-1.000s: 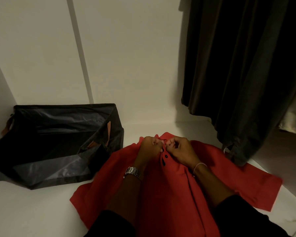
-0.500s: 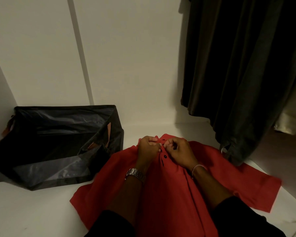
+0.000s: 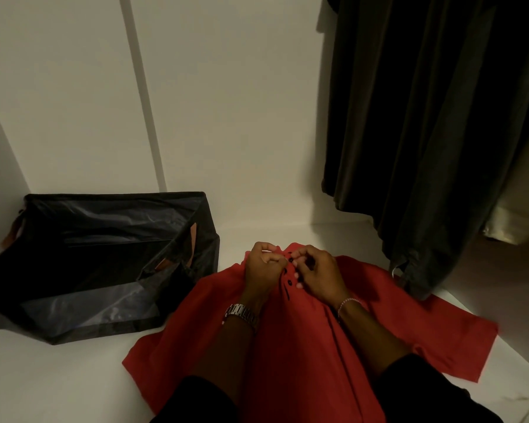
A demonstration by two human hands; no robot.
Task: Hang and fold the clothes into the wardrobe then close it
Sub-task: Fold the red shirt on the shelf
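A red shirt (image 3: 293,355) with small dark buttons lies spread flat on the white wardrobe shelf (image 3: 58,383), collar end pointing away from me. My left hand (image 3: 264,270), with a metal watch on its wrist, pinches the left edge of the button placket near the collar. My right hand (image 3: 316,274), wearing a thin bracelet, pinches the right edge of the placket at a button. Both hands meet at the neckline, fingers curled on the fabric. The right sleeve (image 3: 458,340) stretches out to the right.
A black fabric storage bin (image 3: 98,264) with brown handles stands open on the shelf at the left, touching the shirt's left side. Dark garments (image 3: 434,132) hang at the right, their hems reaching the shirt's right shoulder. The white back wall (image 3: 211,102) rises behind.
Both hands have stayed at the shirt's neckline, fingers shifting slightly on the buttons. The shirt and bin have not moved.
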